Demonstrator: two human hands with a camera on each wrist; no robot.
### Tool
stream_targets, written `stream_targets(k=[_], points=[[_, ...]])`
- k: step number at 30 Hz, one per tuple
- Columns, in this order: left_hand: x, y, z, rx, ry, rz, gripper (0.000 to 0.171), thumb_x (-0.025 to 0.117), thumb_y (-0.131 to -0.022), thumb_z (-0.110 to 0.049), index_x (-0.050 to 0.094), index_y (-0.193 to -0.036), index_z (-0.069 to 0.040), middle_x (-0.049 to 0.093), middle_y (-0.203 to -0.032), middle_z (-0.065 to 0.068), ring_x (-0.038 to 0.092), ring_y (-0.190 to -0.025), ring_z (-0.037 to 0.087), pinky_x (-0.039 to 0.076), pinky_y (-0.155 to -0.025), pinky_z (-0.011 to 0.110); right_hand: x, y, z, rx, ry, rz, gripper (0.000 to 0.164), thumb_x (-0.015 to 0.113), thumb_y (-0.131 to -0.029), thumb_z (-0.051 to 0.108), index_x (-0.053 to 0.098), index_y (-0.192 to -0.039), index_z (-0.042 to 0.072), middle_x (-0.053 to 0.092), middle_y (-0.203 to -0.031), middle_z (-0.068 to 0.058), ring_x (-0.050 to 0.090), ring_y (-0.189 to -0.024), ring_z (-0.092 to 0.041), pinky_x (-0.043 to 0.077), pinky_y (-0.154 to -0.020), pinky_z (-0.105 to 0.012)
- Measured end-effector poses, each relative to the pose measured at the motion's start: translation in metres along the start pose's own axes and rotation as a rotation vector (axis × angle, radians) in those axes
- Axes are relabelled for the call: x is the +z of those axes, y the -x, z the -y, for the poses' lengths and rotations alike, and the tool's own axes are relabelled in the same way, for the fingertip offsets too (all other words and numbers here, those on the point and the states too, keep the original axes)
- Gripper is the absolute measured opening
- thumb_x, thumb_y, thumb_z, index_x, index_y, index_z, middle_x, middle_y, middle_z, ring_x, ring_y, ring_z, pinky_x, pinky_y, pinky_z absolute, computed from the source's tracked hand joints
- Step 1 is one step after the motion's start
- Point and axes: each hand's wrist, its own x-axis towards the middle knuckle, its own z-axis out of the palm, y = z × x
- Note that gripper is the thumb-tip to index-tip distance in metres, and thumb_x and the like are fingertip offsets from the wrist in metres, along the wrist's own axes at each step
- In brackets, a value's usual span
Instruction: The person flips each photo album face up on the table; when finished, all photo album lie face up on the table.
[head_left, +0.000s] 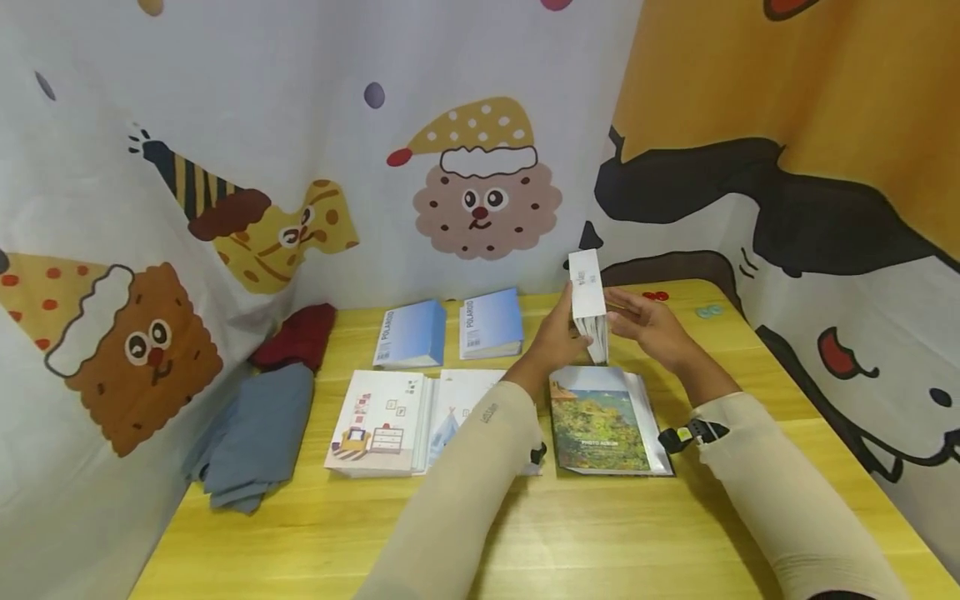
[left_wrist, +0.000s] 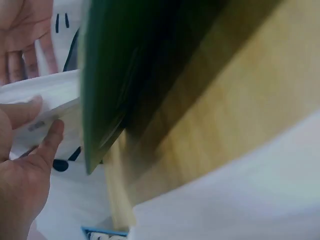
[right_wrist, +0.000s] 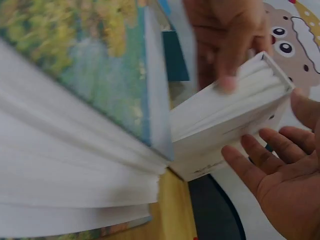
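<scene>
My left hand (head_left: 557,337) grips a small white photo album (head_left: 587,287), held upright on edge above the table with its spine facing me. In the right wrist view, the left thumb lies along the white pages of the album (right_wrist: 225,125). Beside the spine, my right hand (right_wrist: 285,170) has its fingers spread; whether the fingertips touch the album I cannot tell. Just below and nearer to me lies an album with a garden picture (head_left: 596,429) on its cover. The left wrist view shows thumb and finger of the left hand (left_wrist: 30,165) pinching the white album.
Two blue-and-white albums (head_left: 410,333) lie at the back. White albums with room drawings (head_left: 378,421) sit in front of them, partly behind the left sleeve. Grey cloth (head_left: 258,429) and dark red cloth (head_left: 300,333) lie left. Small red (head_left: 656,296) and teal things (head_left: 708,311) lie back right.
</scene>
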Motion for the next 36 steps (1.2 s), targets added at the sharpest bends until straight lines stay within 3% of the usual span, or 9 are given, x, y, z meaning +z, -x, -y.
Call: stream_targets(k=[2, 5, 9, 12, 16, 22, 27, 32, 36], points=[[-0.006, -0.001, -0.001, 0.000, -0.010, -0.026, 0.105, 0.079, -0.102, -0.014, 0.006, -0.178, -0.022, 0.023, -0.184, 0.010, 0.034, -0.166, 0.032, 0.038, -0.133, 0.049, 0.002, -0.001, -0.001, 0.018, 0.048, 0.032, 0.069, 0.060, -0.114, 0.028, 0.030, -0.173, 0.008, 0.039, -0.175, -0.021, 0.042, -0.160, -0.046, 0.052, -0.121, -0.042], [-0.014, -0.002, -0.001, 0.002, -0.013, -0.047, 0.099, 0.083, -0.100, -0.020, 0.021, -0.177, -0.016, 0.028, -0.179, 0.018, 0.036, -0.164, 0.037, 0.038, -0.132, 0.051, 0.001, -0.001, -0.005, 0.071, 0.140, 0.070, 0.071, 0.060, -0.115, 0.030, 0.028, -0.173, 0.003, 0.036, -0.176, -0.025, 0.039, -0.160, -0.051, 0.041, -0.126, -0.063], [-0.018, -0.002, 0.003, -0.036, -0.039, -0.058, 0.091, 0.084, -0.099, -0.028, 0.033, -0.173, -0.017, 0.028, -0.179, 0.020, 0.041, -0.160, 0.039, 0.045, -0.127, 0.051, -0.002, -0.001, -0.016, 0.150, 0.242, 0.114, 0.074, 0.060, -0.114, 0.033, 0.026, -0.173, 0.004, 0.024, -0.180, -0.027, 0.029, -0.162, -0.057, 0.033, -0.126, -0.073], [-0.019, -0.001, 0.006, -0.078, -0.060, -0.051, 0.089, 0.085, -0.098, -0.027, 0.037, -0.172, -0.017, 0.033, -0.178, 0.018, 0.044, -0.158, 0.039, 0.048, -0.125, 0.052, -0.003, -0.003, -0.026, 0.192, 0.286, 0.127, 0.073, 0.061, -0.114, 0.034, 0.029, -0.173, 0.008, 0.021, -0.181, -0.026, 0.025, -0.162, -0.059, 0.031, -0.127, -0.073], [-0.018, 0.001, 0.012, -0.139, -0.051, -0.018, 0.088, 0.084, -0.098, -0.026, 0.037, -0.172, -0.021, 0.042, -0.176, 0.011, 0.044, -0.160, 0.036, 0.043, -0.129, 0.053, -0.001, -0.005, -0.034, 0.211, 0.287, 0.125, 0.072, 0.063, -0.113, 0.030, 0.030, -0.173, 0.007, 0.021, -0.180, -0.028, 0.029, -0.161, -0.058, 0.037, -0.126, -0.070], [-0.015, 0.002, 0.019, -0.211, -0.127, 0.056, 0.081, 0.074, -0.106, -0.026, 0.030, -0.175, -0.025, 0.035, -0.180, 0.005, 0.033, -0.167, 0.029, 0.034, -0.135, 0.051, 0.002, -0.006, -0.034, 0.231, 0.322, 0.106, 0.067, 0.063, -0.113, 0.024, 0.035, -0.171, 0.007, 0.024, -0.178, -0.030, 0.034, -0.159, -0.058, 0.039, -0.125, -0.068], [-0.016, 0.004, 0.017, -0.235, -0.140, 0.090, 0.078, 0.068, -0.109, -0.024, 0.027, -0.176, -0.025, 0.033, -0.181, 0.006, 0.032, -0.168, 0.031, 0.032, -0.135, 0.053, 0.005, -0.005, -0.029, 0.265, 0.366, 0.084, 0.065, 0.063, -0.113, 0.023, 0.036, -0.170, 0.007, 0.027, -0.177, -0.030, 0.038, -0.158, -0.056, 0.041, -0.124, -0.068], [-0.015, 0.006, 0.019, -0.250, -0.133, 0.085, 0.078, 0.068, -0.110, -0.028, 0.027, -0.175, -0.033, 0.033, -0.181, 0.003, 0.034, -0.167, 0.032, 0.034, -0.133, 0.057, 0.008, -0.005, -0.027, 0.280, 0.352, 0.093, 0.067, 0.063, -0.113, 0.023, 0.034, -0.171, 0.007, 0.027, -0.177, -0.031, 0.043, -0.154, -0.057, 0.048, -0.120, -0.066], [-0.015, 0.007, 0.022, -0.242, -0.132, 0.082, 0.078, 0.068, -0.110, -0.030, 0.027, -0.175, -0.032, 0.032, -0.181, 0.002, 0.033, -0.167, 0.031, 0.033, -0.134, 0.056, 0.010, -0.005, -0.027, 0.292, 0.356, 0.102, 0.068, 0.062, -0.113, 0.026, 0.033, -0.172, 0.008, 0.027, -0.177, -0.031, 0.046, -0.153, -0.057, 0.050, -0.118, -0.065]])
